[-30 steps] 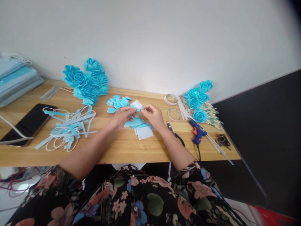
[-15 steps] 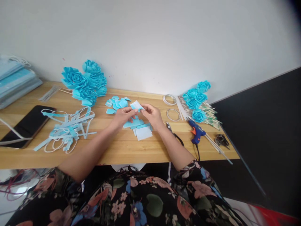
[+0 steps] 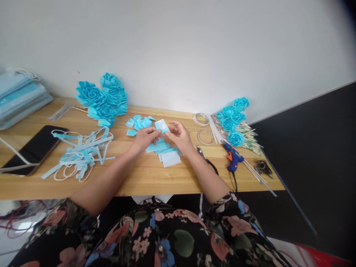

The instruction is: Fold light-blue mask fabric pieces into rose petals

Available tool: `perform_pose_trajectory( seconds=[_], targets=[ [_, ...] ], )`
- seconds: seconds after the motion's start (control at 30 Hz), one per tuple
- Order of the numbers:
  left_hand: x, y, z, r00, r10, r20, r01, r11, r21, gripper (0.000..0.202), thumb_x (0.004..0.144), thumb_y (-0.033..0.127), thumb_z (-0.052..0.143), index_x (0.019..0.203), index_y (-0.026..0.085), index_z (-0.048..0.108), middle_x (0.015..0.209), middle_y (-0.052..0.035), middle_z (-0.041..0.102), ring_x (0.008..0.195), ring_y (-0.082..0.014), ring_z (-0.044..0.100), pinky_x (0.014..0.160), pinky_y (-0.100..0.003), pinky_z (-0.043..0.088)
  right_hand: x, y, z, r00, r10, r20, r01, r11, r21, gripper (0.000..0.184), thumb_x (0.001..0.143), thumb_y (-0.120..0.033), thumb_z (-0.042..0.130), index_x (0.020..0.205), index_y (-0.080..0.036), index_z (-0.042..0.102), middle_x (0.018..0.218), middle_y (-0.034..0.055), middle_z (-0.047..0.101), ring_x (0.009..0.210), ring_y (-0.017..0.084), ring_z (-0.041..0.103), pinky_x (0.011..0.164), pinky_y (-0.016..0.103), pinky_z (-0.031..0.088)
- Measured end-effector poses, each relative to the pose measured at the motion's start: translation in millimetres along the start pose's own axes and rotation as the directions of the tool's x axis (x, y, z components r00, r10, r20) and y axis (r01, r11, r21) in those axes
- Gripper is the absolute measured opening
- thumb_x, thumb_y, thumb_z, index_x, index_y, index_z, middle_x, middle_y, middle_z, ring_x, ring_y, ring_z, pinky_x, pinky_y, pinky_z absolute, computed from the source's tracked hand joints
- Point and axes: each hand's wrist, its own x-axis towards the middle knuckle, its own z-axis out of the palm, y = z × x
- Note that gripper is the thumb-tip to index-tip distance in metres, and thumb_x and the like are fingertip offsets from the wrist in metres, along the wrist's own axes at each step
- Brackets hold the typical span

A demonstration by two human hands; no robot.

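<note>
Above the middle of the table, a small white-and-blue piece of mask fabric [image 3: 161, 125] is pinched between my two hands. My left hand [image 3: 146, 138] has its thumb and fingers closed on the piece's left lower edge. With its thumb at the lower right corner, my right hand [image 3: 181, 138] grips the same piece, its other fingers curled behind. Below them lies a pile of cut blue and white fabric rectangles [image 3: 170, 158], partly hidden by the hands. Just behind my left hand, several cut blue petals [image 3: 144, 122] lie heaped on the wood.
Blue fabric roses [image 3: 102, 98] stand at the back left, others [image 3: 230, 118] at the right. Ear loops and strips [image 3: 83, 152], a phone [image 3: 35, 150] and stacked masks [image 3: 20, 98] occupy the left. Wire coils [image 3: 205, 137] and a blue glue gun [image 3: 234, 157] lie right.
The fabric piece has turned more upright and shows more of its face. My right fingers have lifted slightly and loosened from its upper edge.
</note>
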Motion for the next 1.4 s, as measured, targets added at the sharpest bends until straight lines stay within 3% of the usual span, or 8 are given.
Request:
perform_pose_trajectory(
  seconds=[0.17, 0.43, 0.57, 1.03, 1.4],
  targets=[
    [-1.4, 3.8, 1.1, 1.0, 0.009, -0.014, -0.009, 1.0, 0.014, 0.03, 0.073, 0.04, 0.075, 0.061, 0.016, 0.062, 0.061, -0.0007, 0.062, 0.047, -0.0082, 0.05, 0.05, -0.023, 0.038, -2.1, -6.1, 1.0, 0.999, -0.032, -0.023, 0.03, 0.995, -0.093, 0.034, 0.076, -0.041, 0.073, 0.103, -0.023, 0.061, 0.099, 0.0023, 0.071, 0.092, 0.016, 0.066, 0.088, 0.031, 0.052],
    [-1.9, 2.7, 2.7, 1.0, 0.0, -0.006, 0.0, 1.0, 0.01, 0.03, 0.074, 0.041, 0.076, 0.063, 0.015, 0.065, 0.063, -0.0022, 0.064, 0.049, -0.0089, 0.051, 0.05, -0.023, 0.039, -0.6, 0.1, -2.8, 0.999, -0.022, -0.046, 0.013, 0.982, -0.188, 0.027, 0.08, -0.046, 0.069, 0.083, -0.02, 0.066, 0.08, -0.0005, 0.067, 0.075, 0.014, 0.06, 0.076, 0.028, 0.05],
    [-1.5, 2.7, 1.8, 0.999, -0.034, 0.012, 0.035, 0.997, -0.075, 0.033, 0.073, 0.046, 0.076, 0.068, 0.015, 0.069, 0.069, -0.0059, 0.068, 0.057, -0.0121, 0.056, 0.052, -0.024, 0.043, -1.3, -2.1, -2.1, 0.997, -0.033, -0.068, 0.02, 0.983, -0.184, 0.026, 0.079, -0.046, 0.07, 0.082, -0.021, 0.066, 0.082, 0.0, 0.068, 0.076, 0.014, 0.06, 0.075, 0.028, 0.049],
    [-2.1, 6.9, 3.3, 0.999, 0.033, -0.011, -0.033, 0.999, 0.015, 0.029, 0.078, 0.04, 0.071, 0.065, 0.015, 0.07, 0.066, -0.0056, 0.068, 0.055, -0.0112, 0.054, 0.053, -0.023, 0.043, -2.5, -6.6, 0.1, 0.993, -0.096, -0.074, 0.074, 0.964, -0.257, 0.018, 0.081, -0.038, 0.067, 0.084, -0.021, 0.067, 0.087, 0.0009, 0.071, 0.082, 0.016, 0.064, 0.082, 0.03, 0.05],
    [-1.8, 3.1, 3.9, 0.999, 0.036, 0.018, -0.036, 0.999, -0.02, 0.03, 0.072, 0.043, 0.073, 0.067, 0.014, 0.066, 0.071, -0.0054, 0.07, 0.06, -0.0125, 0.058, 0.056, -0.025, 0.046, -1.7, -7.1, -0.1, 0.985, -0.144, -0.095, 0.11, 0.949, -0.296, 0.014, 0.081, -0.034, 0.066, 0.083, -0.02, 0.067, 0.087, 0.0012, 0.073, 0.082, 0.015, 0.066, 0.084, 0.03, 0.051]
  ],
)
